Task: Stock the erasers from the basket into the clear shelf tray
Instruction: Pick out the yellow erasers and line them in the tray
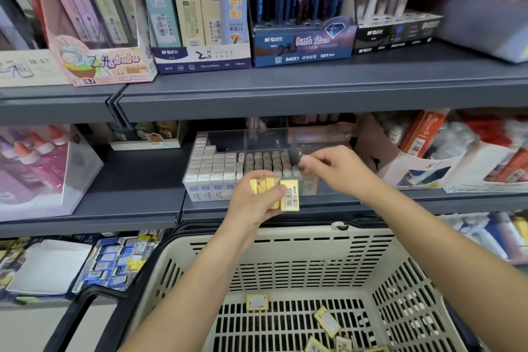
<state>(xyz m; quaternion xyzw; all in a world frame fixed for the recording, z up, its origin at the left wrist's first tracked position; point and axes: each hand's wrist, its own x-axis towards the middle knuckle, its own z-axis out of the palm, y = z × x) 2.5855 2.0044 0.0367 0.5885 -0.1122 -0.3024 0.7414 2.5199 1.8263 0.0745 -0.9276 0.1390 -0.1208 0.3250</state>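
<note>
Left hand [255, 203] grips several small yellow paper-sleeved erasers [289, 194]: likely light, firm, slick, best pinched by flat sides. Right hand [338, 171] over clear plastic shelf tray [257, 137]; grasp too blurred to tell.

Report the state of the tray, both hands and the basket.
Clear tray: partly filled, erasers in rows at its left.
Left hand: grips a stack of yellow erasers.
Right hand: at the tray, fingers curled; blurred, hold unclear.
Basket: nearly empty, few loose erasers on its floor.
</note>
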